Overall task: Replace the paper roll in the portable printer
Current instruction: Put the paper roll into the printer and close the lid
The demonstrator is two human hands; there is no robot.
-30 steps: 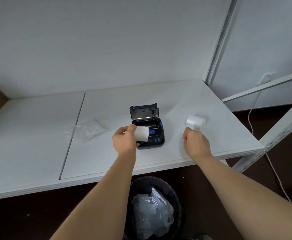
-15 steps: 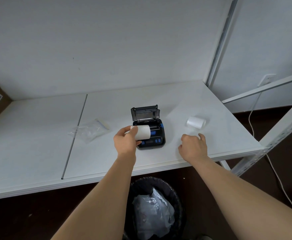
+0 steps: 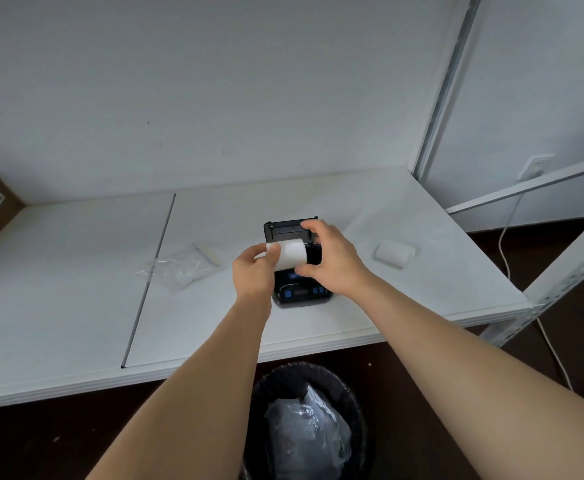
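Observation:
A black portable printer with blue buttons lies on the white table, its lid standing open at the back. My left hand grips a white paper roll by its left end, just above the printer's open bay. My right hand hovers over the printer's right side, thumb and fingers spread around the roll's right end; whether they touch it is unclear. A second white paper roll lies on the table to the right.
A clear plastic bag lies on the table left of the printer. A black waste bin with a plastic liner stands under the front edge. A white shelf frame and a white cable are at the right.
My right hand left the second roll on the table and moved left to the printer. My left hand carried its roll up and back over the open bay.

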